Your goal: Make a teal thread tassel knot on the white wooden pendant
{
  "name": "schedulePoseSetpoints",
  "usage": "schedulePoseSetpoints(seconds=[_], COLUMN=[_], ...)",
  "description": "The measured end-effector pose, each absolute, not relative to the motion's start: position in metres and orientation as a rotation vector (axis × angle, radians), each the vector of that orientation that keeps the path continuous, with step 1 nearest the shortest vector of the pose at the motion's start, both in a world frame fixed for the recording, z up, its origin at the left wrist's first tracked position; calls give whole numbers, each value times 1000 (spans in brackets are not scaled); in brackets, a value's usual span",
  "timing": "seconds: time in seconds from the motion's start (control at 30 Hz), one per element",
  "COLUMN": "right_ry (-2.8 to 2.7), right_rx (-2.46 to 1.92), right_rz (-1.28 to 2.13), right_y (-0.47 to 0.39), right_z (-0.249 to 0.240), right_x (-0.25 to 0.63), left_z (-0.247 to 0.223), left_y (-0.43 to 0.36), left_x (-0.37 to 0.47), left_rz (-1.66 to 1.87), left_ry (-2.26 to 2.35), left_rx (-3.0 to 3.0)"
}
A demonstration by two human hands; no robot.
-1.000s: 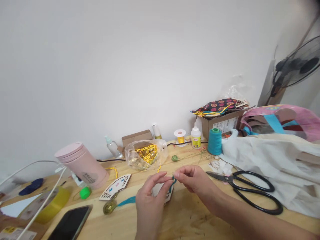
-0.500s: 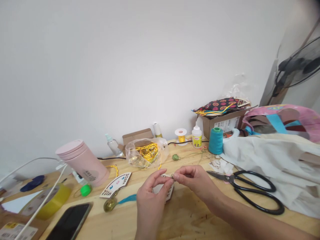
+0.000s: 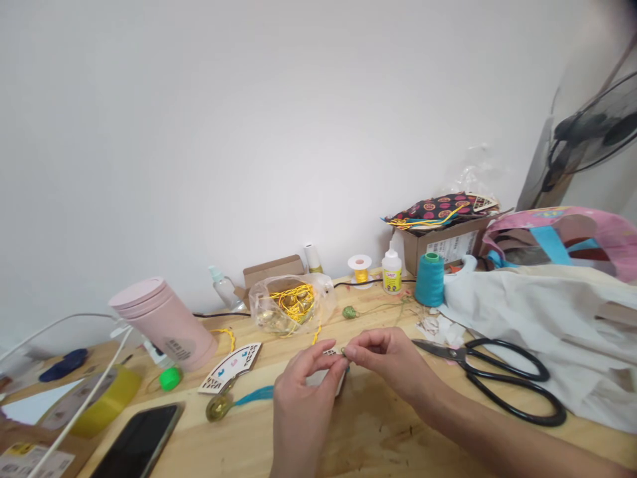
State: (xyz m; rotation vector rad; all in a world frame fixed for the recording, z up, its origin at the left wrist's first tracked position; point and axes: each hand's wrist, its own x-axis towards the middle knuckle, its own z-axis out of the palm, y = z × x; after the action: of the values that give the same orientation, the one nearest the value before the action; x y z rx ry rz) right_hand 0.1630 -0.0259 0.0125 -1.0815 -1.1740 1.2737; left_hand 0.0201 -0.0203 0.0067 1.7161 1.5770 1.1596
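My left hand (image 3: 304, 392) and my right hand (image 3: 385, 362) meet low in the middle of the head view, above the wooden table. Between their fingertips is a small loop of green cord (image 3: 343, 352), pinched from both sides. Partly covered by my left hand lies a white cut-out piece (image 3: 318, 378) with a lattice edge. To the left rests a fan-shaped white piece (image 3: 233, 367) with small coloured figures. Beside it, a round gold-coloured ornament (image 3: 217, 407) joins a blue tassel (image 3: 253, 396) that runs behind my left hand.
Black-handled scissors (image 3: 497, 372) and white cloth (image 3: 527, 325) lie to the right. Behind stand a teal thread cone (image 3: 430, 280), a glue bottle (image 3: 391, 271) and a bag of yellow cords (image 3: 293, 305). At left are a pink canister (image 3: 166, 325), phone (image 3: 139, 441) and tape roll (image 3: 112, 401).
My left hand has shifted very slightly right and down, covering more of the white cut-out piece. Both hands keep their pinch at the green cord.
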Motion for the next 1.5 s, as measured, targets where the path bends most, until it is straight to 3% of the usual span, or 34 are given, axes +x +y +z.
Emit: schedulePoseSetpoints(seconds=[0.97, 1.5], right_ry=[-1344, -1165], right_rx=[-1326, -1132], right_rz=[1059, 1266], right_y=[-26, -26], right_z=[14, 12], right_x=[161, 162], left_z=[9, 8], left_y=[-21, -20], left_x=[21, 21], left_rz=[1125, 1190], left_ry=[1536, 1456], left_rx=[1830, 1869])
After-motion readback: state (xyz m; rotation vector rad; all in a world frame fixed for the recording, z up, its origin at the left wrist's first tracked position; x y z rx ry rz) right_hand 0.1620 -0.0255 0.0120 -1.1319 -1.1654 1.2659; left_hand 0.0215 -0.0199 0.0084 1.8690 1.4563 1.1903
